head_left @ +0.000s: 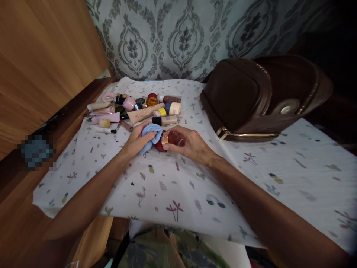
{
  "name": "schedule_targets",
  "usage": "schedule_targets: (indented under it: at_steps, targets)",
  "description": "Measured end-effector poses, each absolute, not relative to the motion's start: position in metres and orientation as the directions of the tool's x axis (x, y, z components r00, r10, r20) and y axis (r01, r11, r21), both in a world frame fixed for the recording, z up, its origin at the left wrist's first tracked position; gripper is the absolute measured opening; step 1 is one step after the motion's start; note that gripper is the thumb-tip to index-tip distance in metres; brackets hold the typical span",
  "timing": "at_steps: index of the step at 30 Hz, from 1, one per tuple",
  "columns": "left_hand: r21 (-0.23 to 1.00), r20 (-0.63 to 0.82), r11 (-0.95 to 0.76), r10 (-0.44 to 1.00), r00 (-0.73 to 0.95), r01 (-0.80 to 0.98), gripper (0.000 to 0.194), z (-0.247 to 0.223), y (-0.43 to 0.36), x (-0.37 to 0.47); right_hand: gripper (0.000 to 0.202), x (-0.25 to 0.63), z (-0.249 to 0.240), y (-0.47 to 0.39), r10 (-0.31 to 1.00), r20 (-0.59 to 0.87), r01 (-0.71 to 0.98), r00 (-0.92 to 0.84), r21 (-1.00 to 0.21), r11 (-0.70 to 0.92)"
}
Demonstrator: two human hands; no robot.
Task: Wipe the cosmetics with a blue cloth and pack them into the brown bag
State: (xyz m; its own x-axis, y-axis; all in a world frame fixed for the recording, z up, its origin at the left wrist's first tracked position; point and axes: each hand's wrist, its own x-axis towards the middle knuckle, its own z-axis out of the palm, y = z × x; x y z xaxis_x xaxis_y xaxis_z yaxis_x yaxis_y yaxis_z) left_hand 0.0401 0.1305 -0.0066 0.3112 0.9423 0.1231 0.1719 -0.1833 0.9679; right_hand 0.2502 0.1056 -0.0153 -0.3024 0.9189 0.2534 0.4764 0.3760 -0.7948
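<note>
Two hands are at work over the white bench cover [178, 182]. The left hand [138, 137] has its grip closed on one blue cloth [152, 134]. The right hand [193, 144] has its grip closed on one red jar [165, 138]. The jar is between the hands, and the cloth touches its left end. Behind are one orange pot [152, 101], one peach tube [145, 113], and one black-capped bottle [167, 120], in a pile too mixed to count. One big brown bag [237, 93] sits to the right.
</note>
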Motion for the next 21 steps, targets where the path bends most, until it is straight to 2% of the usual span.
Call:
schedule_targets:
  at_steps: [4, 7, 12, 17, 21]
  targets:
    - [0.963, 0.105, -0.175, 0.944, 0.312, 0.204, 0.014, -0.008, 0.131, 0.040, 0.055, 0.253, -0.018, 0.107, 0.854, 0.348, 0.411, -0.387, -0.764, 0.498]
    - [0.952, 0.139, -0.213, 0.940, 0.313, 0.217, 0.014, -0.008, 0.133, 0.039, 0.056, 0.255, -0.018, 0.108, 0.829, 0.352, 0.383, -0.436, -0.761, 0.524]
    - [0.945, 0.146, -0.230, 0.933, 0.328, 0.233, 0.018, -0.009, 0.136, 0.036, 0.057, 0.257, -0.016, 0.107, 0.841, 0.306, 0.371, -0.446, -0.791, 0.485]
    - [0.940, 0.167, -0.259, 0.917, 0.361, 0.223, 0.024, -0.009, 0.136, 0.034, 0.066, 0.255, -0.008, 0.103, 0.908, 0.195, 0.467, -0.372, -0.806, 0.365]
    - [0.947, 0.138, -0.228, 0.925, 0.354, 0.226, 0.026, -0.010, 0.136, 0.034, 0.056, 0.254, -0.008, 0.103, 0.936, 0.131, 0.493, -0.328, -0.821, 0.288]
